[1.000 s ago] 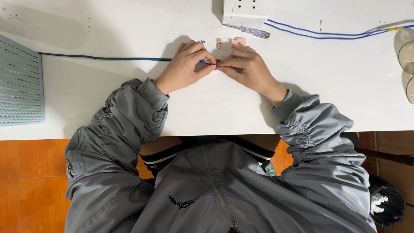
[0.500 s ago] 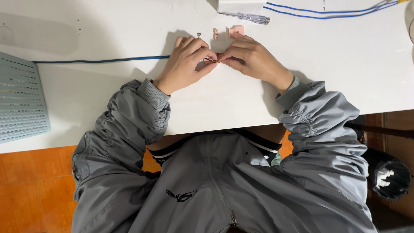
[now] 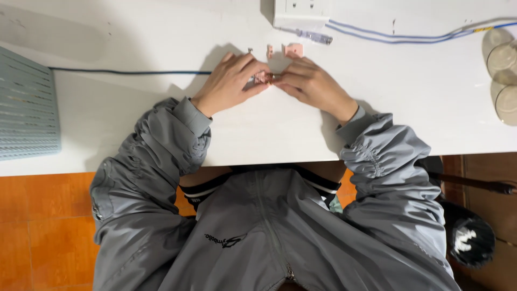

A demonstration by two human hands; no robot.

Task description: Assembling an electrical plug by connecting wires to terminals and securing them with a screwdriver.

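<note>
Together, both hands (image 3: 272, 81) pinch a small part (image 3: 265, 78) beside pink pieces (image 3: 293, 50).

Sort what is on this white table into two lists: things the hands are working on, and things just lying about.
In hand:
- left hand and right hand, fingertips meeting on a small part that is too small to identify
- dark blue cable running to the left hand
- pink pieces just beyond the fingers

Lying about:
- white socket box
- screwdriver
- perforated grey panel
- clear tape rolls
</note>
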